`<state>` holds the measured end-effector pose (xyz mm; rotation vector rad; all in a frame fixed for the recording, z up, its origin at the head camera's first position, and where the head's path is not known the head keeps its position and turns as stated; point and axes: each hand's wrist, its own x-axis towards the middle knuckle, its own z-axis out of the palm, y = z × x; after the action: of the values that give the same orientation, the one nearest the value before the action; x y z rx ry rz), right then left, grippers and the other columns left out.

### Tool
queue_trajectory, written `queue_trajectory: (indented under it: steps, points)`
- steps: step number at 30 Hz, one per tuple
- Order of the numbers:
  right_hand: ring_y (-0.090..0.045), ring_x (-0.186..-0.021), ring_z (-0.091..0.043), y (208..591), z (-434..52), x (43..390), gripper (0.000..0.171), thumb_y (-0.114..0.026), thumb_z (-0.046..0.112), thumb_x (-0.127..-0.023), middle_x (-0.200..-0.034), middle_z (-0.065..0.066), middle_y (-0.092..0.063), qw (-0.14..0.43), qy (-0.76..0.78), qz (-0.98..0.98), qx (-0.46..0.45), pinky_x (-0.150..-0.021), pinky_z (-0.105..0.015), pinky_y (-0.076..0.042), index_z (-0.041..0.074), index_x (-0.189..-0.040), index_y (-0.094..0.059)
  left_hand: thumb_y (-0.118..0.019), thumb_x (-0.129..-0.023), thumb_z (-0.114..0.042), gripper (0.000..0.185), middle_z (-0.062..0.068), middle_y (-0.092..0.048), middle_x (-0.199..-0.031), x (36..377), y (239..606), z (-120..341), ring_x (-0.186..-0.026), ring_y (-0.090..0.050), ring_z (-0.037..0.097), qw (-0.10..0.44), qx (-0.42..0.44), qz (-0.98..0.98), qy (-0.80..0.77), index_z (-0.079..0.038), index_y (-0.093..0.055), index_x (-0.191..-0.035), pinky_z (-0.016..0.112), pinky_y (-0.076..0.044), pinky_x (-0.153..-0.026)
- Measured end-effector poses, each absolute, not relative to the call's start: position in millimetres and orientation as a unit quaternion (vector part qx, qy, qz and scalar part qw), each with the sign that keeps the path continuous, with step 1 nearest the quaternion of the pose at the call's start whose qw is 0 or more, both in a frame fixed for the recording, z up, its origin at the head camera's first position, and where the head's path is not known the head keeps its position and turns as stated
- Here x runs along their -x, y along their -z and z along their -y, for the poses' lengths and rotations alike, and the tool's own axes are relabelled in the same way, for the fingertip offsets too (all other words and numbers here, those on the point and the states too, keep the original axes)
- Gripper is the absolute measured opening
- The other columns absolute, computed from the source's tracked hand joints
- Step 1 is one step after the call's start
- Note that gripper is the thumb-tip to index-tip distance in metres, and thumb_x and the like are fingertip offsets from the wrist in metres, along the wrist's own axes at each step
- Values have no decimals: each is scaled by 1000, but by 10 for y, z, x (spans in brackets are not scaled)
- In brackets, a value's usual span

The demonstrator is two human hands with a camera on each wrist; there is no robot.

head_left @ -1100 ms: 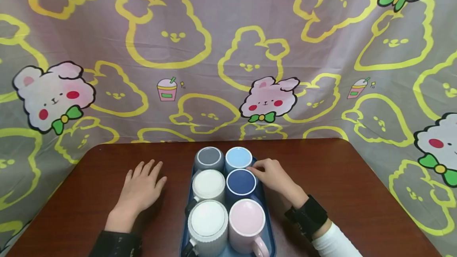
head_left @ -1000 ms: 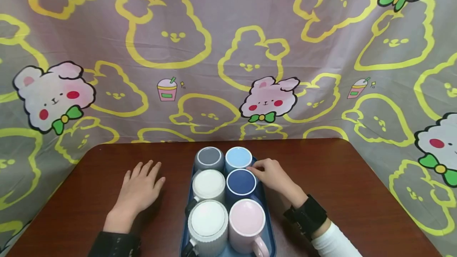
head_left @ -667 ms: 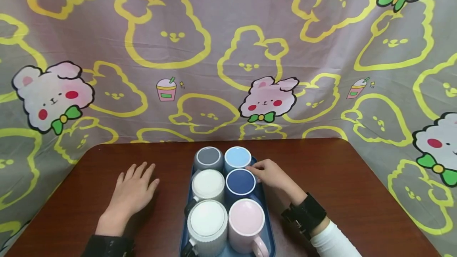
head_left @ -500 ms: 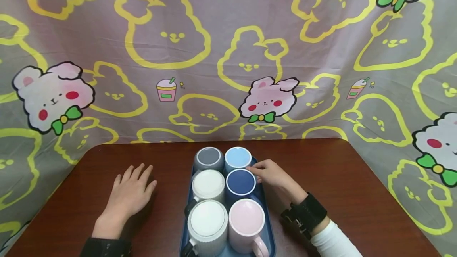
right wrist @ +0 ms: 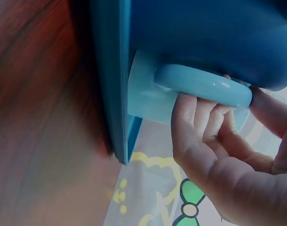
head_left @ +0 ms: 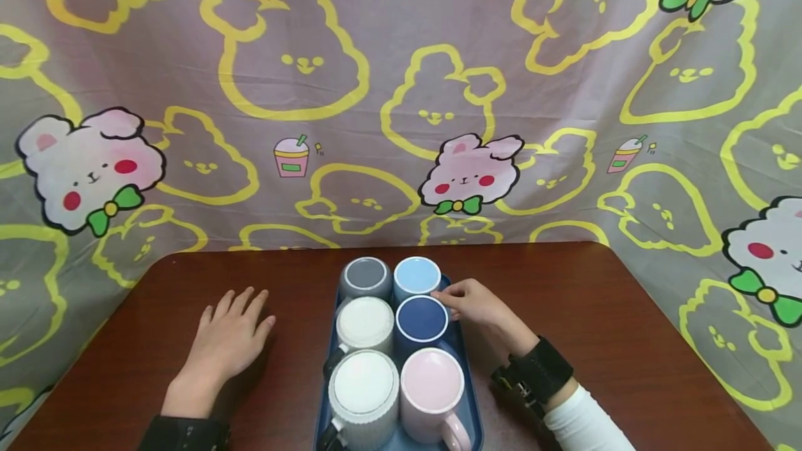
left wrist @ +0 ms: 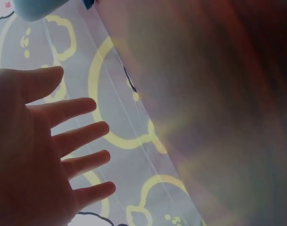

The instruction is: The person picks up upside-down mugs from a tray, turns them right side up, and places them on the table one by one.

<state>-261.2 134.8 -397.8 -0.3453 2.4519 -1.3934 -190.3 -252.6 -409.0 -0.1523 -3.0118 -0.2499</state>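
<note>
Behind everything hangs a grey cloth backdrop (head_left: 401,89) printed with yellow bear outlines and pink bunnies, and below it sits the dark red-brown counter (head_left: 626,326). Lengthwise down the counter's middle, running away from the person, lies a blue tray (head_left: 471,395) carrying six mugs in two columns. At the far right corner of the tray stands the light blue mug (head_left: 418,275), its handle (right wrist: 204,85) pointing right, toward the right hand (head_left: 479,306). That hand is by far the nearer: in the right wrist view its curled fingers (right wrist: 192,117) hook under the handle with the thumb over it, just outside the tray's rim. The left hand (head_left: 228,333) rests flat on the counter, fingers spread and holding nothing, well left of the tray.
</note>
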Motion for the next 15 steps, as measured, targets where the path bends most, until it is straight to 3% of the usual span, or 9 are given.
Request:
queue_trajectory:
  steps: [5, 12, 15]
  points:
    - [-56, -67, -13, 3941, -1326, 2605, 31, -63, 28, -91, -69, 1, -60, 133, 480, -861, 106, -68, -34, -54, -1, -92, -73, -50, -96, -31, 56, 29, -34, -144, 1924, 4076, 2497, -133, -23, 52, 60, 52, 993, 86, 0, -38, -142, 70, -18, -103]
    - [-49, -59, -16, 3953, -1325, 2599, 27, -66, 26, -89, -64, -1, -55, 96, 475, -871, 76, -54, -25, -43, 1, -87, -74, -50, -95, -29, 56, 29, -34, -145, 1974, 4040, 2424, -133, -23, 52, 71, 60, 991, 92, 0, -39, -141, 70, -17, -103]
    - [-51, -60, -19, 3961, -1320, 2593, 26, -66, 25, -89, -66, -3, -59, 80, 478, -872, 73, -53, -25, -41, 1, -86, -74, -50, -96, -28, 55, 29, -34, -144, 1995, 4018, 2378, -133, -23, 51, 83, 62, 990, 98, 1, -38, -141, 70, -17, -104]
